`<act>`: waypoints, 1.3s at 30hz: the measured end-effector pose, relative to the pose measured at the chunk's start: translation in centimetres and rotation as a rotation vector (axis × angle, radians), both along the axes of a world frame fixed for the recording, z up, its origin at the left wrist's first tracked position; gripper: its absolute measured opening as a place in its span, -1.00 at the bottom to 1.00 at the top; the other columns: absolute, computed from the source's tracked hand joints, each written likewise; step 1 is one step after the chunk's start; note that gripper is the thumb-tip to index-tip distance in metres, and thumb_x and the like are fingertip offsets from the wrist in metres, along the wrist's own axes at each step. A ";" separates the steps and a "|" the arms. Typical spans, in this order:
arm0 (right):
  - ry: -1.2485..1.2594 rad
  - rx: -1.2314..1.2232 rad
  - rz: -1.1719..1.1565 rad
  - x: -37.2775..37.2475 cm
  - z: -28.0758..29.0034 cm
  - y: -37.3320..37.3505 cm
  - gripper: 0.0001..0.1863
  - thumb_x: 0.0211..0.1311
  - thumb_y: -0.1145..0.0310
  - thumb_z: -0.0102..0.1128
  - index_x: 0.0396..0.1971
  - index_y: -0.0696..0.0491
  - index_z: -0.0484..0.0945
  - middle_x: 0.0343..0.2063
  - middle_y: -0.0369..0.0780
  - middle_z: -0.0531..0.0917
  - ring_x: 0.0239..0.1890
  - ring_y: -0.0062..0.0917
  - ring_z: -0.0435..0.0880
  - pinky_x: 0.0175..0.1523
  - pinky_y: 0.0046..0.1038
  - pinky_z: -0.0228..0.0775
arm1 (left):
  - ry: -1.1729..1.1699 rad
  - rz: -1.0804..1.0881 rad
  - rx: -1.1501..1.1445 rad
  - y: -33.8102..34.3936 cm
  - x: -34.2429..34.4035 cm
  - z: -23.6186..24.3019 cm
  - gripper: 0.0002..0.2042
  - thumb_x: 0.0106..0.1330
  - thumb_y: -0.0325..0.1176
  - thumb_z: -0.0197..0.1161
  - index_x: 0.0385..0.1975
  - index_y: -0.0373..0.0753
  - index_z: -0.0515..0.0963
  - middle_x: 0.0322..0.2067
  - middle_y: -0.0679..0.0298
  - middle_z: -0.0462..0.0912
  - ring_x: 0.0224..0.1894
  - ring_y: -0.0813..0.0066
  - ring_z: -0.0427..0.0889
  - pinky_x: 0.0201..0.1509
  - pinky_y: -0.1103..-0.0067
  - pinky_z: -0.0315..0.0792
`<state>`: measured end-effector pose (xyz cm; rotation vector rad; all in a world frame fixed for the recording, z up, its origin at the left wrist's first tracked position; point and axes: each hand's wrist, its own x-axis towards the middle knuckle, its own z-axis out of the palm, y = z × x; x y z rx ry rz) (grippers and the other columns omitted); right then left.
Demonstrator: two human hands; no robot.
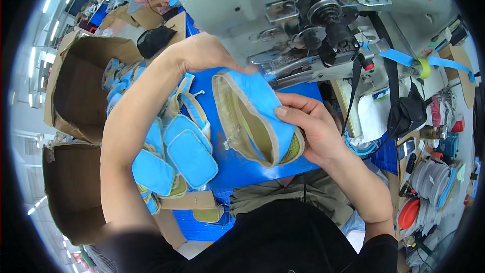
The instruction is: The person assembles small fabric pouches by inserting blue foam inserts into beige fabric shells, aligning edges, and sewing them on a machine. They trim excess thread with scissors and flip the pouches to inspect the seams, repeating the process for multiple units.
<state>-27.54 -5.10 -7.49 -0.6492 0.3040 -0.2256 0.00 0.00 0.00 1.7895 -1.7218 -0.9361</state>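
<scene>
The right hand (321,131) grips the pouch (257,93) by its side, thumb on the blue cloth. The left hand (204,53) is at the upper edge, its fingertips too blurred to tell whether they grip. Between the hands, the pouch sits over the blue surface (204,91), just beside the machine (222,7). Best, I judge: spread the seam evenly, fold no cloth under, and guide with fingertips clear of moving parts.
</scene>
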 end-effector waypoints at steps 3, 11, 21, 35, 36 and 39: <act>-0.007 0.010 -0.011 0.1 0.1 -0.1 -0.57 0.38 0.49 0.24 0.20 0.32 0.52 -0.02 -0.06 0.73 -0.08 -0.48 0.77 0.07 -0.44 0.64 | -0.018 -0.013 -0.014 -0.2 -0.1 0.1 -0.58 0.10 -0.30 0.61 -0.04 -0.23 0.69 -0.17 0.24 0.76 -0.15 0.46 0.68 -0.01 0.48 0.57; -0.018 0.052 -0.081 1.0 -0.1 0.0 -0.60 0.38 0.49 0.24 0.17 0.31 0.55 -0.04 -0.07 0.73 -0.07 -0.50 0.75 0.07 -0.45 0.62 | 0.186 -0.015 -0.082 -1.1 1.3 -0.2 -0.64 0.16 -0.34 0.55 -0.06 -0.27 0.68 -0.17 0.25 0.76 -0.16 0.48 0.67 -0.01 0.50 0.55; -0.065 0.092 -0.267 2.2 -1.0 1.3 -0.67 0.36 0.47 0.31 0.06 0.27 0.61 -0.11 -0.12 0.75 -0.13 -0.56 0.74 0.01 -0.48 0.61 | 0.107 -0.038 -0.098 -3.7 1.5 0.0 -0.64 0.18 -0.34 0.54 -0.07 -0.31 0.64 -0.19 0.23 0.75 -0.17 0.45 0.67 -0.02 0.50 0.56; 0.008 -0.049 -0.170 0.7 -0.9 0.7 -0.69 0.36 0.45 0.33 0.04 0.24 0.63 -0.13 -0.19 0.75 -0.15 -0.60 0.73 -0.03 -0.51 0.60 | 0.980 0.852 -0.224 6.2 -13.0 -6.7 -0.74 0.25 -0.29 0.50 -0.29 -0.22 0.51 -0.41 0.38 0.59 -0.41 0.65 0.59 -0.33 0.64 0.48; 0.005 -0.054 -0.176 0.6 -0.9 0.9 -0.69 0.36 0.45 0.34 0.03 0.24 0.63 -0.13 -0.20 0.75 -0.15 -0.60 0.73 -0.03 -0.52 0.60 | 0.984 0.834 -0.214 6.1 -13.2 -6.7 -0.73 0.25 -0.29 0.50 -0.27 -0.23 0.52 -0.41 0.37 0.60 -0.41 0.65 0.59 -0.34 0.63 0.48; 0.004 -0.060 -0.194 0.3 -0.9 1.1 -0.70 0.36 0.44 0.34 0.02 0.23 0.63 -0.15 -0.20 0.75 -0.16 -0.62 0.73 -0.03 -0.54 0.58 | 0.973 0.800 -0.225 5.6 -13.5 -6.7 -0.74 0.24 -0.31 0.50 -0.27 -0.22 0.52 -0.40 0.38 0.60 -0.41 0.65 0.59 -0.36 0.65 0.46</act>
